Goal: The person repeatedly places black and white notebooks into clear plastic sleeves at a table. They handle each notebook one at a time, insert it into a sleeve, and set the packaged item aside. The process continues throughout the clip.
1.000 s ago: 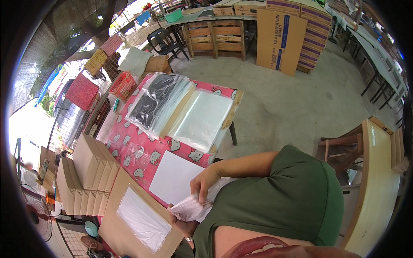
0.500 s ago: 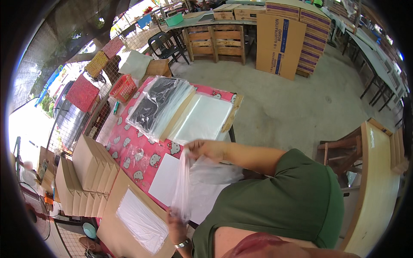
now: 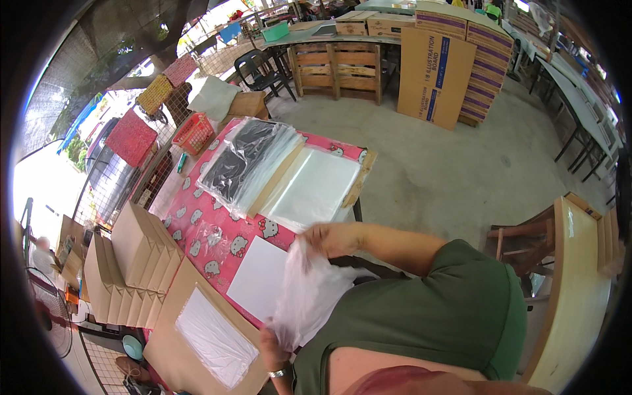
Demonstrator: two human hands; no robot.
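A thin, cloudy plastic bag (image 3: 306, 289) stretches crumpled between my two hands. My right hand (image 3: 329, 239), slightly blurred, pinches its upper end. The lower end is gripped by my left hand (image 3: 275, 347), which has a metal-banded watch on the wrist. Partly behind the bag, a white sheet or board (image 3: 258, 273) lies on the pink patterned tablecloth (image 3: 197, 227). Beside my left hand, a plastic-wrapped white pack (image 3: 217, 339) rests on a brown cardboard sheet (image 3: 168, 329).
Farther along the table lie a stack of clear plastic sleeves (image 3: 309, 187) and a dark plastic-wrapped pack (image 3: 247, 158). Folded brown cartons (image 3: 135, 270) stand at the left. A red basket (image 3: 193, 133) sits at the far-left edge. A wooden table (image 3: 569, 289) is at the right.
The bag has spread wider and fuller between my hands. My right hand has shifted slightly right and down; my left has moved slightly right. The whole view has tilted a little.
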